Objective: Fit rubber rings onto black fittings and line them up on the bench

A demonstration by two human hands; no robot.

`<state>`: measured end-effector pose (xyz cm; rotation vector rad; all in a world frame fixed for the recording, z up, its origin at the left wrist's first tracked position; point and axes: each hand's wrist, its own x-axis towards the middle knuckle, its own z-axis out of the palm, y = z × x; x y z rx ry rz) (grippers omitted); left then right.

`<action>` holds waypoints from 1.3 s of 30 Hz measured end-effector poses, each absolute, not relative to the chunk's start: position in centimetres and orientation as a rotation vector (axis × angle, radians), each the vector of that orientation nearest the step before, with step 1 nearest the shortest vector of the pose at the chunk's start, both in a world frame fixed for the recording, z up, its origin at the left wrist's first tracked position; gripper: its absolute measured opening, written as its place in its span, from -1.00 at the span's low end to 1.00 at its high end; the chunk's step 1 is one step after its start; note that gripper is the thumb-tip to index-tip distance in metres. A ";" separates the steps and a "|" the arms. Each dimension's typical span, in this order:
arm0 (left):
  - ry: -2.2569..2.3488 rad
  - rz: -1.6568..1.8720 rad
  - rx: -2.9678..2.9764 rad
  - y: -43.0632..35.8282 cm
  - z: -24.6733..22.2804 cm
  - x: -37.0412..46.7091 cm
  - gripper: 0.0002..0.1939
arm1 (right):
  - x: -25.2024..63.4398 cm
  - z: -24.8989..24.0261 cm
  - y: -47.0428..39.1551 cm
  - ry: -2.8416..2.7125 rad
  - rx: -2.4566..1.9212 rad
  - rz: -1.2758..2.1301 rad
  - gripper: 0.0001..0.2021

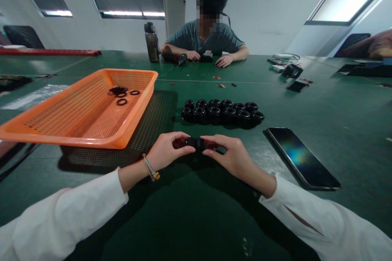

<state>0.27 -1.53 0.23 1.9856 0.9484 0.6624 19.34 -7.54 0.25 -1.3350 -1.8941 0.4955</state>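
Observation:
Between my two hands is a small black cylindrical part (196,143), held sideways just above the green table. My left hand (171,147) grips its left end between thumb and fingers. At the other end, the thumb and fingertips of my right hand (225,151) pinch it; a raised ring shows near that end. Fingers hide part of it, so its exact kind is unclear. Beyond my hands, several black round parts with ringed tops (214,112) stand in two rows. An orange perforated basket (122,142) to the left contains several black rings (121,101).
A phone (301,157) lies to the right of my right hand. Across the green table (196,220) sits a person (205,34) with both hands on the tabletop. A dark bottle (152,43) and a screwdriver-like tool (182,59) are near them. Small electronic parts (292,71) lie at the far right.

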 end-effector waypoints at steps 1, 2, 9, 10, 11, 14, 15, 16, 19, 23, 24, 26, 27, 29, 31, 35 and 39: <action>0.947 0.662 1.985 -1.5 0.2 0.2 -0.70 | 19.3 0.3 -7.6 -1.901 -1.333 0.495 -0.73; 0.944 0.663 1.984 -1.5 0.3 0.2 -0.70 | 19.3 0.4 -7.6 -1.908 -1.329 0.497 -0.72; 0.942 0.655 2.028 -1.6 0.3 0.2 -0.72 | 19.5 0.2 -7.5 -1.915 -1.313 0.518 -0.70; 0.947 0.653 2.037 -1.6 0.3 0.2 -0.72 | 19.5 0.2 -7.5 -1.910 -1.314 0.518 -0.70; 0.954 0.650 2.044 -1.6 0.3 0.2 -0.72 | 19.5 0.2 -7.5 -1.906 -1.315 0.519 -0.71; 0.968 0.644 2.058 -1.6 0.3 0.3 -0.72 | 19.4 0.3 -7.5 -1.899 -1.318 0.532 -0.69; 0.967 0.642 2.066 -1.6 0.4 0.3 -0.73 | 19.4 0.3 -7.5 -1.890 -1.318 0.538 -0.67; 0.965 0.639 2.076 -1.6 0.4 0.2 -0.73 | 19.4 0.4 -7.5 -1.876 -1.315 0.542 -0.65; 0.960 0.631 2.096 -1.6 0.5 0.2 -0.73 | 19.3 0.4 -7.6 -1.834 -1.300 0.556 -0.65; 0.974 0.621 2.087 -1.6 0.4 0.3 -0.73 | 19.3 0.2 -7.5 -1.827 -1.288 0.560 -0.71; 0.976 0.621 2.084 -1.6 0.4 0.3 -0.72 | 19.3 0.2 -7.5 -1.827 -1.288 0.561 -0.72; 0.973 0.623 2.075 -1.7 0.5 0.3 -0.73 | 19.3 0.2 -7.5 -1.828 -1.292 0.561 -0.72; 0.971 0.623 2.072 -1.7 0.5 0.3 -0.72 | 19.3 0.1 -7.5 -1.829 -1.295 0.560 -0.72; 0.967 0.624 2.067 -1.7 0.6 0.3 -0.72 | 19.3 0.1 -7.5 -1.831 -1.297 0.554 -0.72; 0.967 0.622 2.068 -1.7 0.6 0.3 -0.72 | 19.3 0.2 -7.5 -1.834 -1.298 0.551 -0.72; 0.972 0.616 2.073 -1.7 0.5 0.3 -0.71 | 19.3 0.3 -7.6 -1.845 -1.306 0.552 -0.72; 0.970 0.625 2.082 -1.7 0.5 0.3 -0.71 | 19.3 0.4 -7.6 -1.857 -1.309 0.543 -0.72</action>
